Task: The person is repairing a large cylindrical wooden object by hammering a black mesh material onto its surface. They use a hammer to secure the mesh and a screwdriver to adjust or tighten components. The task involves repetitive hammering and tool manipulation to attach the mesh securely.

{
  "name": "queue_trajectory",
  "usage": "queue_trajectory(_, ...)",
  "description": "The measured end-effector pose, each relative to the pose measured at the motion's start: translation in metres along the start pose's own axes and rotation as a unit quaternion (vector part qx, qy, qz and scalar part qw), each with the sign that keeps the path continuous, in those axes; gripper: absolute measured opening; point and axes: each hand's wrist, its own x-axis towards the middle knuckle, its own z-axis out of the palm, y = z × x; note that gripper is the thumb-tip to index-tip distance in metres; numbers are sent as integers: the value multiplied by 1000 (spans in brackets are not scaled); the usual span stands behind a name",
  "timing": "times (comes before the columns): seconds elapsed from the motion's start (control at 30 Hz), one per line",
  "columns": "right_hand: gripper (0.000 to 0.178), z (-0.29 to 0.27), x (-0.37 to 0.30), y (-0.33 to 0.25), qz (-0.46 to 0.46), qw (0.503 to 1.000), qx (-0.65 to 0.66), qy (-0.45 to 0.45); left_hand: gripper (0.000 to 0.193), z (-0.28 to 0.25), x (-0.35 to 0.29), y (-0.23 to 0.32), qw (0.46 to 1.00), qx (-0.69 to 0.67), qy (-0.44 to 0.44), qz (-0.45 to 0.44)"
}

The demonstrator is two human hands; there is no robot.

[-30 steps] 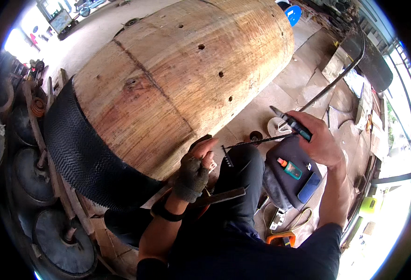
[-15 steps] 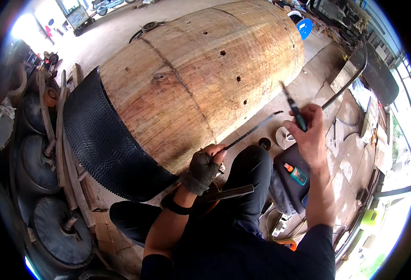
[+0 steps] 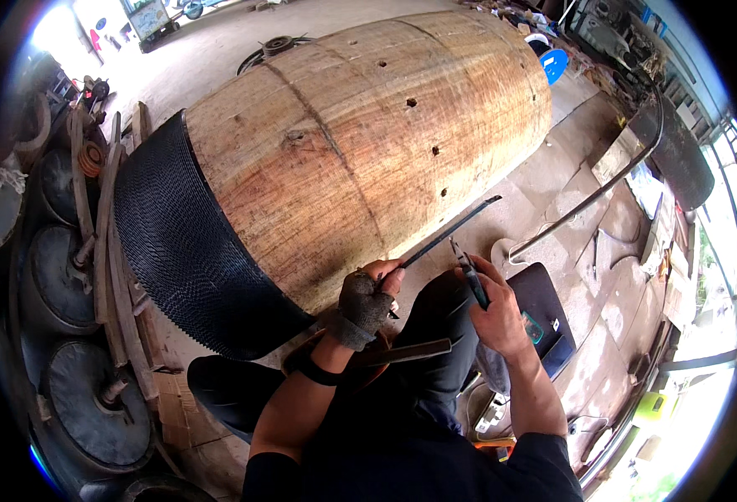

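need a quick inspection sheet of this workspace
surface: stone-paved floor, dusty.
job's things: big wooden drum body on its side, black woven band around its near end; long thin rod; pliers.
clutter: round drum heads stacked on the left; blue stool.
grippers: left hand, gloved, holds the rod; right hand holds the pliers.
cables: hose on the floor.
surroundings: open workshop yard.

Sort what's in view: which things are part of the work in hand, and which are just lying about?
In use: big wooden drum shell; long dark rod in gloved left hand; pliers in right hand.

Lying about: dark case; blue stool; round drums at left; curved metal bar.
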Motion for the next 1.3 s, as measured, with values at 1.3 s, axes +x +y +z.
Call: queue_trajectory(1.3,27,10,0,-3,-40,993,-100,46,25,7,-1,-15,999,-27,-27,-36)
